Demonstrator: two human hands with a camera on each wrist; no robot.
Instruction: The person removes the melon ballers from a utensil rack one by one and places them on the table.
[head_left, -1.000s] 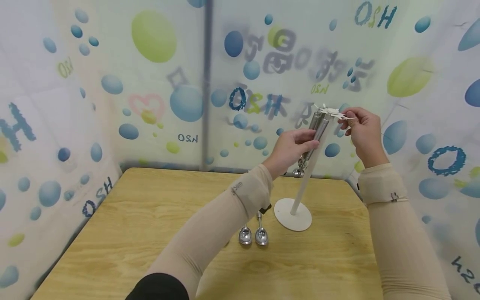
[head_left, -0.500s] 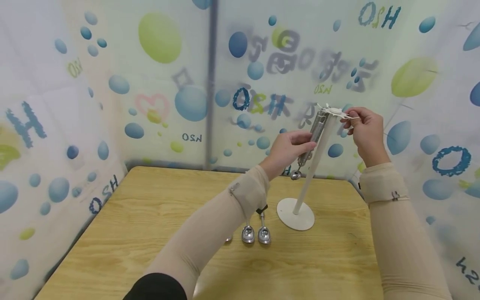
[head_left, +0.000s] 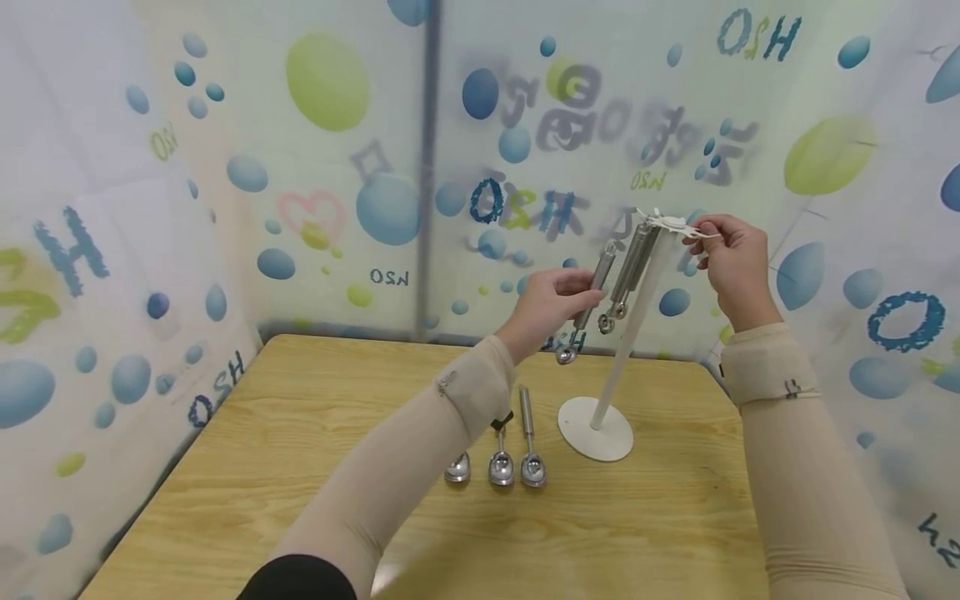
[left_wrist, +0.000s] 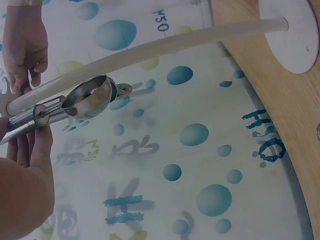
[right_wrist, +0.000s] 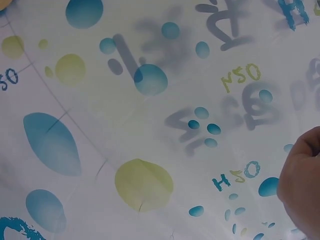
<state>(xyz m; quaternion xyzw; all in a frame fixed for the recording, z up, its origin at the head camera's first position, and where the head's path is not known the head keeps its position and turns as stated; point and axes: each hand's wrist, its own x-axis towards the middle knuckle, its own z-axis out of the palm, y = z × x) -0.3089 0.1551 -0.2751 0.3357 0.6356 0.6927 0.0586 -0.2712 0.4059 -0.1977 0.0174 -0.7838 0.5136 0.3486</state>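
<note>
My left hand (head_left: 547,304) pinches the handle of a shiny metal ice cream scoop (head_left: 596,279), its bowl hanging downward. In the left wrist view, that scoop's round bowl (left_wrist: 90,97) shows beyond my fingers. Just right of it, several metal utensils (head_left: 636,262) hang close together from a white rotating rack (head_left: 615,362) with a round base. My right hand (head_left: 735,262) pinches one of the hooked arms at the rack's top. Only the edge of my right hand (right_wrist: 305,187) shows in the right wrist view.
Three metal scoops lie on the wooden table (head_left: 637,525): a right one (head_left: 533,471), a middle one (head_left: 501,468), and a left one (head_left: 457,468) partly hidden by my left sleeve. A bubble-patterned curtain (head_left: 337,167) surrounds the table.
My left hand has moved left and slightly down, carrying the scoop off the rack and away from the hanging utensils. My right hand keeps its pinch on the rack's arm.
</note>
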